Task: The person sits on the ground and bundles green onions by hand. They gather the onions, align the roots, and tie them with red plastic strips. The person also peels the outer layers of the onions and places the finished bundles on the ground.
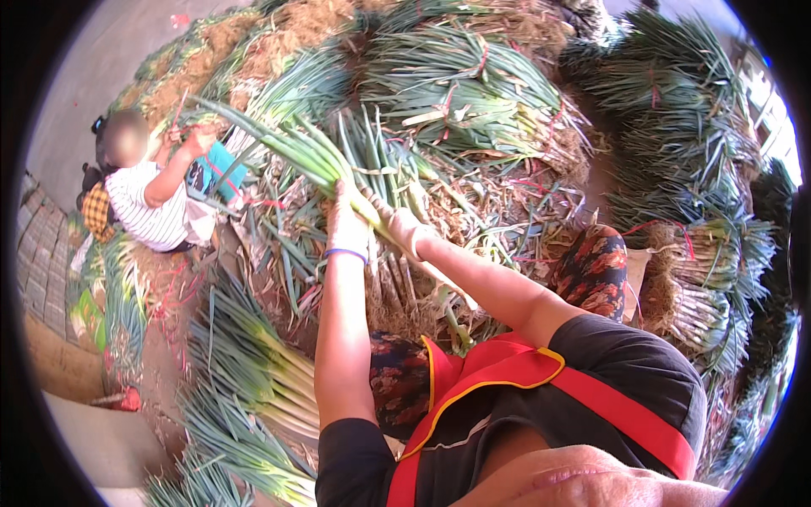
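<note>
Above the littered ground I hold a long green onion (317,156), its green leaves stretching toward the far left. Its pale stalk slants back down to the right. My left hand (348,221), in a pale glove with a blue band at the wrist, is closed around it where the leaves begin. Closed on the stalk just to the right is my right hand (402,230), also in a pale glove. Beneath and beyond my hands lies a loose heap of green onions (372,152). Dry peeled leaves (481,220) are scattered beside it.
A person (160,194) in a striped top sits at the left, hands raised. Tied green onion bundles (456,93) fill the far side, with a tall stack (676,110) at the right. More green onions (262,363) lie at the near left. Red ties (173,296) litter the ground.
</note>
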Demonstrator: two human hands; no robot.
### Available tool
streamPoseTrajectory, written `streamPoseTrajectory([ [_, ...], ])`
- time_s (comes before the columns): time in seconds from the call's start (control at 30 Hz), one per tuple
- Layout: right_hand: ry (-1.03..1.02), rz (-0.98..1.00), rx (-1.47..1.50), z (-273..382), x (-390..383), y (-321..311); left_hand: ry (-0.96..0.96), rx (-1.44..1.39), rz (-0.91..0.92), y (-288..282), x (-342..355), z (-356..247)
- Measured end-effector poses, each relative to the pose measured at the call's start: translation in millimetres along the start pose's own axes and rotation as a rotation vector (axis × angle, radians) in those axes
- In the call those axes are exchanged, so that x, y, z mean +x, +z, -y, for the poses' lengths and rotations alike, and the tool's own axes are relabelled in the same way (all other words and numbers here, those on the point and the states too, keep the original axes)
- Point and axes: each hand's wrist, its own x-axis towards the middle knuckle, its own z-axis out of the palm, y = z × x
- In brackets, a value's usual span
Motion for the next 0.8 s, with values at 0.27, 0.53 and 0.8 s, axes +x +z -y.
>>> streamPoseTrajectory([
  [0.27, 0.048, 0.239, 0.685, -12.9, -12.8, -18.6, -0.065, 0.011, 0.201, -10.5, 7.0, -7.6],
  [0.53, 0.383, 0.893, 0.519, -77.7, -15.9, -29.1, -0.016, -0.103, 0.414, 10.6, -26.4, -11.0],
  [0.8, 0.207, 0.625, -0.882, -161.4, -122.6, -42.2, 0.026, -0.289, 0.118, -16.0, 13.5, -31.3],
])
